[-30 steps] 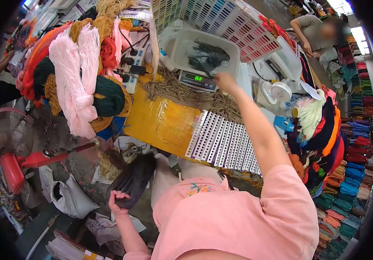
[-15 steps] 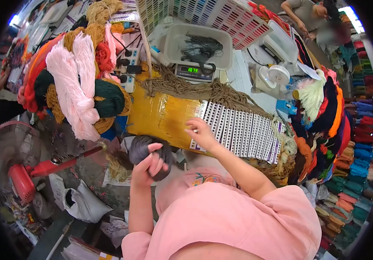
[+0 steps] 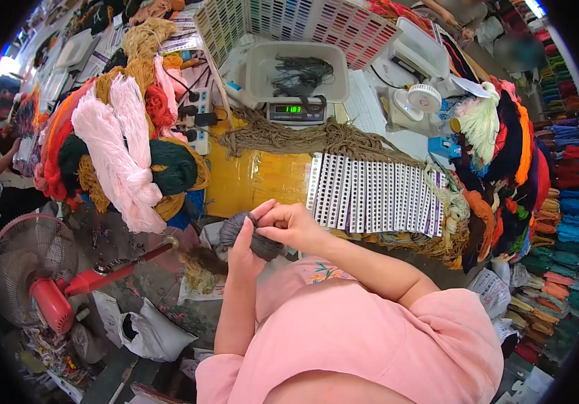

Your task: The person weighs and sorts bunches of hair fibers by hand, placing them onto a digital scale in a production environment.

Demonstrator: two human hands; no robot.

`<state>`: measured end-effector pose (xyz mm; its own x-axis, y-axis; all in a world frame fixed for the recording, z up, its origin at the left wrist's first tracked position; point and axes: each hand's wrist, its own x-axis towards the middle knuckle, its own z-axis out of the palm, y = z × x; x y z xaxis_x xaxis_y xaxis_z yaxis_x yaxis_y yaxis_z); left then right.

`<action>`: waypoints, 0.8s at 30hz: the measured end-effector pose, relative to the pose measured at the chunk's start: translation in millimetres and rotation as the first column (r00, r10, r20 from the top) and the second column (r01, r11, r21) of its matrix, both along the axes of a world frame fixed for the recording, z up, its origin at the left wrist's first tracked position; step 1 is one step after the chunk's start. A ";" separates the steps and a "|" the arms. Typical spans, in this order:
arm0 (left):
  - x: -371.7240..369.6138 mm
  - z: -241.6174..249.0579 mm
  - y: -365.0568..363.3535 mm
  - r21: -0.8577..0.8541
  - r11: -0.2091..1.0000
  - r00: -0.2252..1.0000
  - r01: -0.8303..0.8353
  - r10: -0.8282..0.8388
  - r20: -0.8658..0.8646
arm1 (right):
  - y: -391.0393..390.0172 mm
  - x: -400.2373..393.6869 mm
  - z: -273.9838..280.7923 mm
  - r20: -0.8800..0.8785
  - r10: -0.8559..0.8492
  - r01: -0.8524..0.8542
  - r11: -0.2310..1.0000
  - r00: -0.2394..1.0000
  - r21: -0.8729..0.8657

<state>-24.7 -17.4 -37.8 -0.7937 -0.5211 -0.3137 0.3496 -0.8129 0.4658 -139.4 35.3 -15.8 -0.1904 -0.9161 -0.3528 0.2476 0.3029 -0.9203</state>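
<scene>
A dark grey hank of yarn [image 3: 233, 230] is in front of my body at the table's near edge. My left hand [image 3: 244, 250] is closed around it, thumb up. My right hand [image 3: 292, 226] meets it there, fingers pinched at the top of the hank; the strands between the fingertips are mostly hidden. Beyond the hands, a digital scale [image 3: 297, 112] with a green display reads about 11.83. On it rests a whitish plastic tray [image 3: 257, 73] holding loose dark grey-green yarn [image 3: 301, 75].
Punched white thread cards [image 3: 377, 195] lie in a row beside a yellow taped surface [image 3: 262, 178]. Brown yarn [image 3: 289, 139] stretches behind them. Pink hanks [image 3: 118, 138] hang at left above a red fan [image 3: 54, 303]. Colour charts [image 3: 316, 30] stand behind the scale. Other people are further off.
My right hand has come down and left from above the cards to the grey hank. My left hand and the hank have shifted right. The scale reading has risen from 10.79.
</scene>
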 end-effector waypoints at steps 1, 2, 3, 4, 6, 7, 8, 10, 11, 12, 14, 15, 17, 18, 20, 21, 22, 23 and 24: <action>-1.3 -1.9 0.8 -0.016 1.000 1.000 -0.004 0.005 0.016 | 0.2 0.7 2.5 0.010 0.008 -0.008 0.998 1.000 0.059; -2.8 -2.8 1.0 -0.032 0.999 0.999 -0.010 0.011 0.031 | 1.5 1.6 -0.5 0.053 -0.037 0.036 0.999 0.998 0.023; -3.7 -1.0 0.8 0.046 0.999 1.000 -0.025 0.026 -0.010 | 1.7 1.5 -3.6 0.098 -0.079 0.080 0.997 0.992 -0.012; -3.1 -3.3 -0.1 0.041 0.999 1.000 -0.026 0.026 -0.014 | -1.4 -0.3 0.2 0.053 -0.078 0.079 0.997 0.996 -0.020; -1.3 -9.8 -0.3 -0.003 0.998 0.998 -0.055 0.055 0.001 | 4.0 -11.6 -7.9 0.001 -0.150 0.149 0.986 0.989 -0.072; -1.5 -10.3 -1.7 -0.009 0.998 0.998 -0.059 0.059 -0.005 | 3.3 -18.4 -11.4 0.021 -0.192 0.193 0.979 0.981 -0.068; -2.0 -10.7 -3.8 -0.015 0.996 0.996 -0.085 0.086 0.040 | 1.7 -29.6 -15.1 0.006 -0.238 0.238 0.971 0.971 -0.001; -3.6 -5.3 -6.1 0.037 0.989 0.986 -0.146 0.143 0.088 | -4.2 -61.9 -37.1 -0.073 -0.308 0.312 0.948 0.949 0.056; -0.3 -7.0 -7.0 0.068 0.991 0.993 -0.119 0.119 0.012 | -9.0 -79.8 -55.2 -0.191 -0.316 0.328 0.944 0.929 0.029; 4.7 -8.6 -8.0 0.094 0.991 0.993 -0.090 0.096 -0.064 | -13.7 -97.1 -73.3 -0.280 -0.336 0.351 0.936 0.899 0.002; 14.6 -6.6 -5.0 0.090 0.995 0.986 -0.049 0.062 -0.155 | -25.3 -128.0 -99.4 -0.455 -0.343 0.359 0.932 0.822 -0.054; 17.4 -5.5 -3.0 0.100 0.995 0.967 -0.027 0.051 -0.248 | -32.1 -142.4 -109.4 -0.555 -0.311 0.328 0.942 0.772 -0.072; 26.7 -8.9 3.8 0.127 0.992 0.935 0.019 0.028 -0.355 | -49.6 -166.7 -133.4 -0.843 -0.278 0.166 0.960 0.460 -0.226; 31.2 -8.1 10.8 0.165 0.986 0.940 0.006 0.051 -0.336 | -59.7 -174.0 -143.3 -0.907 -0.237 0.145 0.969 0.347 -0.198; 39.0 -6.1 16.5 0.034 0.999 0.955 -0.025 0.034 -0.294 | -74.5 -179.1 -149.2 -0.972 -0.035 0.162 0.987 0.233 0.003; 43.0 -7.7 18.2 0.035 0.999 0.950 -0.025 0.035 -0.310 | -78.5 -175.5 -153.9 -0.970 -0.031 0.163 0.987 0.243 0.009; 46.4 -8.6 20.5 0.042 0.999 0.945 -0.027 0.039 -0.325 | -80.2 -170.0 -160.3 -0.958 0.085 0.228 0.962 0.274 0.151; 49.2 -8.8 21.8 0.064 0.998 0.945 -0.027 0.046 -0.324 | -80.8 -165.8 -168.0 -0.930 0.199 0.285 0.914 0.309 0.290; 50.1 -9.7 20.8 0.062 0.998 0.949 -0.029 0.047 -0.312 | -81.7 -162.2 -189.7 -0.890 0.264 0.200 0.914 0.371 0.354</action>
